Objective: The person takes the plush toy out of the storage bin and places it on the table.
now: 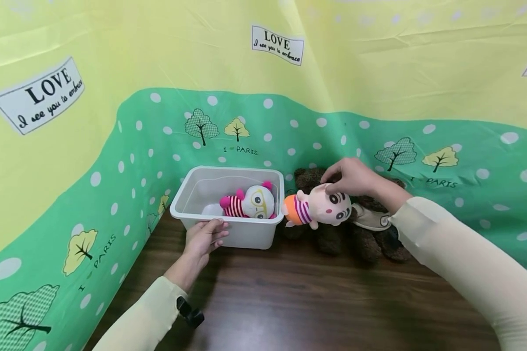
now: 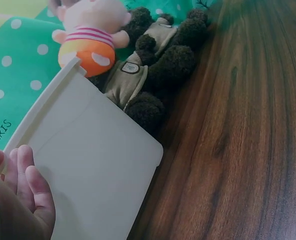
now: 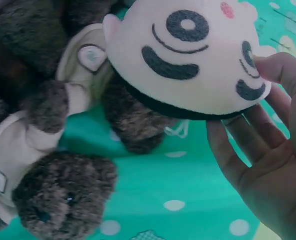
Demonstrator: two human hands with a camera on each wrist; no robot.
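My right hand (image 1: 349, 178) grips the head of a plush doll (image 1: 320, 207) in an orange and striped outfit. In the right wrist view, the thumb and fingers (image 3: 268, 125) hold the edge of its big pale head (image 3: 198, 60). The doll hangs tilted just right of a light grey plastic bin (image 1: 246, 234), its feet close to the rim. At the bin's front rim, my left hand (image 1: 204, 239) holds on with the thumb on top and fingers outside. Inside the bin lies a plush toy (image 1: 250, 202) with yellow glasses, pink pom-poms and red-striped clothes.
Brown teddy bears (image 1: 369, 234) in beige clothes lie behind and right of the doll, against the green and yellow printed cloth (image 1: 298, 112). Two bears show in the right wrist view. The dark wooden table (image 1: 290, 297) stretches toward the front.
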